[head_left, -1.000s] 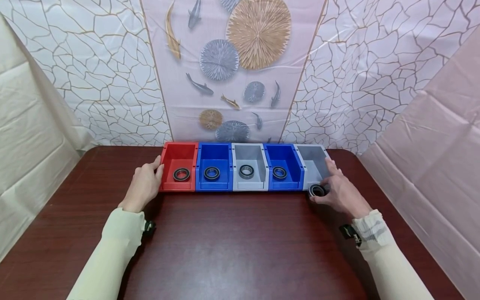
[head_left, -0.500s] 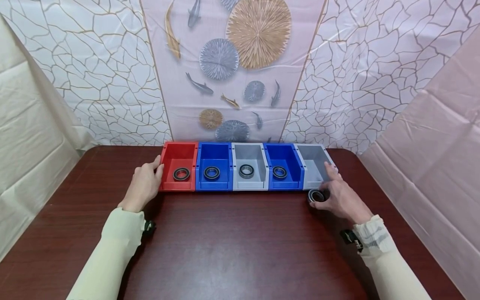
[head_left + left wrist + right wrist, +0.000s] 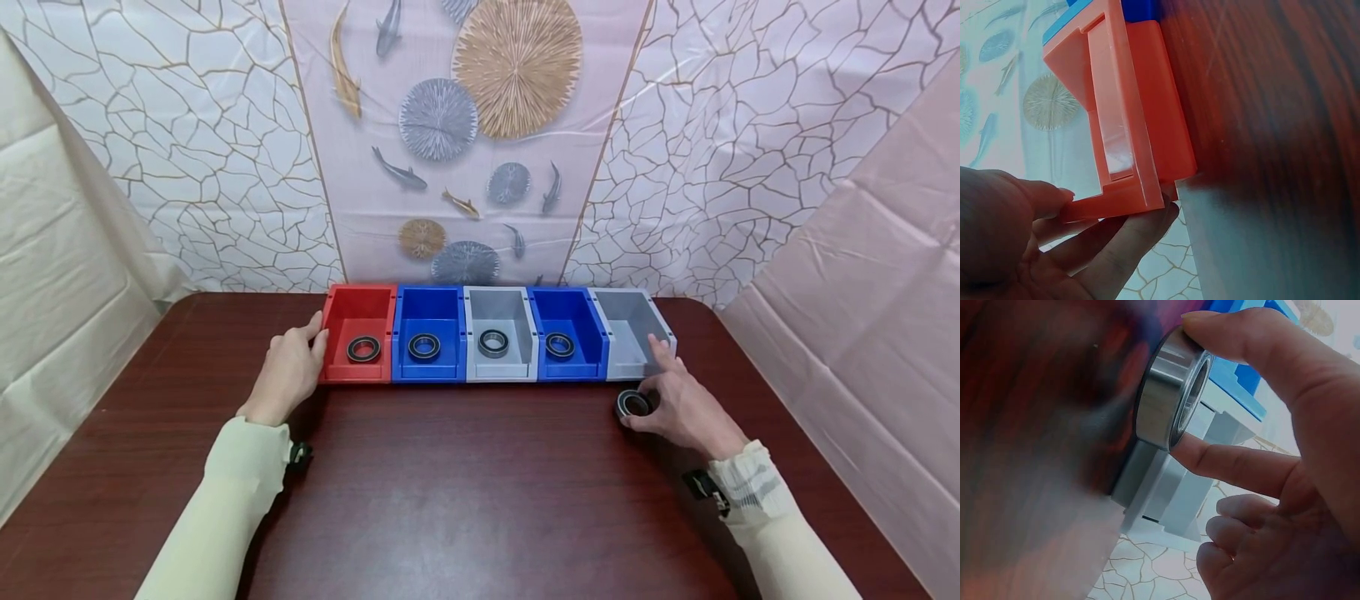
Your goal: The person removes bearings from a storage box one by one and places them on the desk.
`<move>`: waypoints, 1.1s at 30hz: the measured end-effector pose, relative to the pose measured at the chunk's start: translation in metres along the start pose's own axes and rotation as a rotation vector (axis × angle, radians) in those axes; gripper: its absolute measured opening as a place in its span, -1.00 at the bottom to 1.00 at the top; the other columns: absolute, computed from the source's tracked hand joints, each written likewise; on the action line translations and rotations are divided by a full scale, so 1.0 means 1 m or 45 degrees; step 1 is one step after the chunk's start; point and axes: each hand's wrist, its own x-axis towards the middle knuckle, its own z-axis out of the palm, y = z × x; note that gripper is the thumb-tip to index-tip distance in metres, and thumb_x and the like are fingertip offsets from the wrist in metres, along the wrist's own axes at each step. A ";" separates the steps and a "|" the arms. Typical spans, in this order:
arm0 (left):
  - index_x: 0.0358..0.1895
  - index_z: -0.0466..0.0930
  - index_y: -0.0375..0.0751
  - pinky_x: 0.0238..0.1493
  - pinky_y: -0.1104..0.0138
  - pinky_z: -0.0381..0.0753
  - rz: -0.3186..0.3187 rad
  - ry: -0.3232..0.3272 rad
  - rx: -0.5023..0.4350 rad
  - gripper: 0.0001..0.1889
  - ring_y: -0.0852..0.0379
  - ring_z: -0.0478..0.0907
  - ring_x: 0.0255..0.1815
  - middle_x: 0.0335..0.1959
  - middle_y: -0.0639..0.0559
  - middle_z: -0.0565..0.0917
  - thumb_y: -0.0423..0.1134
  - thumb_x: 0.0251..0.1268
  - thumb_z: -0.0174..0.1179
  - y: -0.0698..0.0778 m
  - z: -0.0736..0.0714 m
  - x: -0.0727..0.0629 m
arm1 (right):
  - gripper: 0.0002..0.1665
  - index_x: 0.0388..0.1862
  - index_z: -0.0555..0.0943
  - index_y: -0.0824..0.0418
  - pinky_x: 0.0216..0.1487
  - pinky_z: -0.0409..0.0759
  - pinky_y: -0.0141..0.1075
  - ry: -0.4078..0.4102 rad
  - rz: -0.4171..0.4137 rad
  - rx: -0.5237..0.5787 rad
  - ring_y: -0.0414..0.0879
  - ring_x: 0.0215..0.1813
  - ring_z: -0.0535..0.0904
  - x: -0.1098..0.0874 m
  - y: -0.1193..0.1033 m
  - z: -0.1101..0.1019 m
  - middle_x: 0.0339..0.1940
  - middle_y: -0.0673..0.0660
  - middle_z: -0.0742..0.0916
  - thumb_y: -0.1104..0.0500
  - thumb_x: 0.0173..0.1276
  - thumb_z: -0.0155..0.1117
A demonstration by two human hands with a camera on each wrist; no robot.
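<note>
My right hand [image 3: 688, 408] pinches a ball bearing [image 3: 1163, 394] by its outer edge between thumb and index finger, the other fingers curled. It is close over the table, just in front of the right-end grey bin [image 3: 626, 333]. At the left end, my left hand [image 3: 288, 371] grips the side wall of the red bin [image 3: 1124, 112], thumb inside and fingers along the outside. One bearing [image 3: 363, 349] lies in the red bin. Others lie in the left blue bin [image 3: 429, 307], the middle grey bin [image 3: 498, 305] and the right blue bin [image 3: 562, 305].
The bins stand side by side in one row near the back edge of a dark wooden table [image 3: 465, 483]. Behind them hangs a patterned cloth [image 3: 217, 167], and plain cloths [image 3: 862, 275] drape both sides.
My right hand has drawn the bearing back from the right-end grey bin's front, toward me over the table. The left hand has stayed at the red bin.
</note>
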 end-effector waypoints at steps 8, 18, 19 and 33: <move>0.61 0.05 -0.19 -0.17 0.11 0.68 0.013 0.011 0.000 -0.41 -0.25 0.62 0.00 0.39 -0.48 0.45 -0.12 0.66 -0.09 0.000 0.001 0.000 | -0.43 -0.15 0.72 0.52 0.50 0.13 0.37 0.017 -0.007 0.037 0.50 0.64 -0.10 -0.004 0.003 0.006 0.67 0.48 0.04 0.05 0.07 0.61; 0.62 0.03 -0.18 -0.23 0.17 0.68 0.006 0.003 0.007 -0.40 -0.20 0.62 -0.10 0.34 -0.49 0.49 -0.11 0.67 -0.10 -0.001 0.002 0.000 | -0.45 -0.20 0.72 0.49 0.51 0.15 0.34 0.026 -0.005 0.049 0.48 0.65 -0.09 -0.006 0.004 0.009 0.66 0.48 0.06 0.03 0.05 0.62; 0.62 0.03 -0.18 -0.22 0.17 0.68 0.008 0.004 0.008 -0.40 -0.20 0.61 -0.09 0.36 -0.48 0.48 -0.11 0.67 -0.10 -0.002 0.002 0.000 | -0.45 -0.20 0.72 0.49 0.51 0.15 0.34 0.023 -0.005 0.048 0.48 0.64 -0.09 -0.006 0.004 0.009 0.66 0.48 0.06 0.03 0.06 0.62; 0.63 0.01 -0.16 -0.29 0.23 0.66 -0.007 -0.006 0.001 -0.39 -0.15 0.60 -0.17 0.32 -0.47 0.51 -0.11 0.66 -0.08 0.000 0.001 -0.001 | -0.43 -0.17 0.72 0.47 0.48 0.14 0.40 -0.007 0.003 0.035 0.59 0.58 -0.02 -0.006 0.006 0.010 0.65 0.53 0.04 -0.01 0.10 0.60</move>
